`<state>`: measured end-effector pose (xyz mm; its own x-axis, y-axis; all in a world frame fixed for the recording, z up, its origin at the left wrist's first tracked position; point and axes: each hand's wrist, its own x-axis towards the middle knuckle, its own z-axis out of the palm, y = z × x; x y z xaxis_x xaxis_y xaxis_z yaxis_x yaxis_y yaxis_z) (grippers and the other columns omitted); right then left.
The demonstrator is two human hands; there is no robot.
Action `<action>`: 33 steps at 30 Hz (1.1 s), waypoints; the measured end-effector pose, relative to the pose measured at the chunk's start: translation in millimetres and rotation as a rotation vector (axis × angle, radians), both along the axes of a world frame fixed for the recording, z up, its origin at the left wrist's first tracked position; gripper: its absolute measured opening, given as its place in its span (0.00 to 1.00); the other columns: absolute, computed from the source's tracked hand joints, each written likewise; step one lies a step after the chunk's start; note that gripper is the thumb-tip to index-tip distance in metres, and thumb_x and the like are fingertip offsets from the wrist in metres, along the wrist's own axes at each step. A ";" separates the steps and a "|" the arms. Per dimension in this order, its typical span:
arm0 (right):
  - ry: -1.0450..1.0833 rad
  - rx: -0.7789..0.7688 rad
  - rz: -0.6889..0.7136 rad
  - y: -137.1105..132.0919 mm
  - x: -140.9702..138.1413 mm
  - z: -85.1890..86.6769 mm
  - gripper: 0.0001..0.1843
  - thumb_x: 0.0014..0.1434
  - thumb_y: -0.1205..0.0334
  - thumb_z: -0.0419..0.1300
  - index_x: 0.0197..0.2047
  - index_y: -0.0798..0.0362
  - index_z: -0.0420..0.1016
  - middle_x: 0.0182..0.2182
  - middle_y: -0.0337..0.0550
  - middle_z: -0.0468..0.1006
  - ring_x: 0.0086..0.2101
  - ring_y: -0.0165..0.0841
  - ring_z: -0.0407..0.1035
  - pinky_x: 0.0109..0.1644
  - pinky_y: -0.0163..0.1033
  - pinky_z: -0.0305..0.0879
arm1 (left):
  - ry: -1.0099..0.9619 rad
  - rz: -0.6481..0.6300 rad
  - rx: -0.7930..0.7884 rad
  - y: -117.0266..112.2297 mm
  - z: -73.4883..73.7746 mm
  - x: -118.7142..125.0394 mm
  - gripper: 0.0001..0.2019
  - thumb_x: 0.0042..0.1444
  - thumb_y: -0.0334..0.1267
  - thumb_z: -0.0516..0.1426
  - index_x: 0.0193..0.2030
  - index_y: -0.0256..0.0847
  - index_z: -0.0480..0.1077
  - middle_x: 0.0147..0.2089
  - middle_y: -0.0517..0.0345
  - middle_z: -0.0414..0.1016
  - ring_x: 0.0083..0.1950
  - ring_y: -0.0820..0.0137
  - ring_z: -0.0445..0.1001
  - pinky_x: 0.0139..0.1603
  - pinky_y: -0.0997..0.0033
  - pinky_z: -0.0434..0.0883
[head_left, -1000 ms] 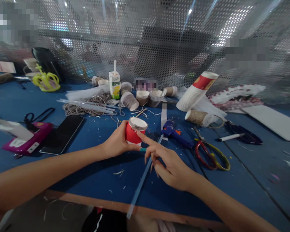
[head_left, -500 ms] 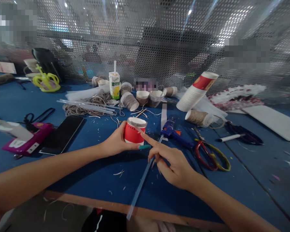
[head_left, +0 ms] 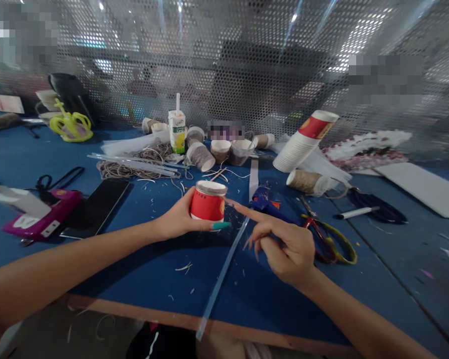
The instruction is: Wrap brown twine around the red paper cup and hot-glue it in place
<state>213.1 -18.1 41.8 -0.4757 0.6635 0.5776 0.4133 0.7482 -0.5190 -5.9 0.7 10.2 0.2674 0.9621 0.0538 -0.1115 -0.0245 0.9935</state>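
Left hand (head_left: pixel 177 220) is closed round the side of a red-and-white paper cup (head_left: pixel 207 205), grey-banded at the rim, roughly upright above the blue worktop (head_left: pixel 142 284). Right hand (head_left: pixel 284 249) is empty, index finger extended just beside the cup, contact unclear, others loosely curled. Blue glue gun (head_left: pixel 262 198) lies beyond.

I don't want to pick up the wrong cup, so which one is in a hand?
The red cup with the grey band around its top, gripped in the left hand. The other cups are farther back, unheld.
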 end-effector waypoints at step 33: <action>0.084 -0.231 0.220 0.8 -3.2 -4.5 0.16 0.48 0.80 0.47 0.29 0.53 0.69 0.49 0.47 0.79 0.17 0.21 0.68 0.20 0.31 0.64 | -0.110 -0.164 0.003 3.3 -5.3 -6.6 0.33 0.36 0.35 0.70 0.52 0.41 0.67 0.53 0.48 0.75 0.53 0.56 0.73 0.53 0.56 0.70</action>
<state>209.9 -17.3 37.4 -0.5788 0.6685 0.4670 0.2033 0.6730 -0.7112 -12.5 4.0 4.9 0.4130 0.9059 0.0937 -0.2221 0.0004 0.9750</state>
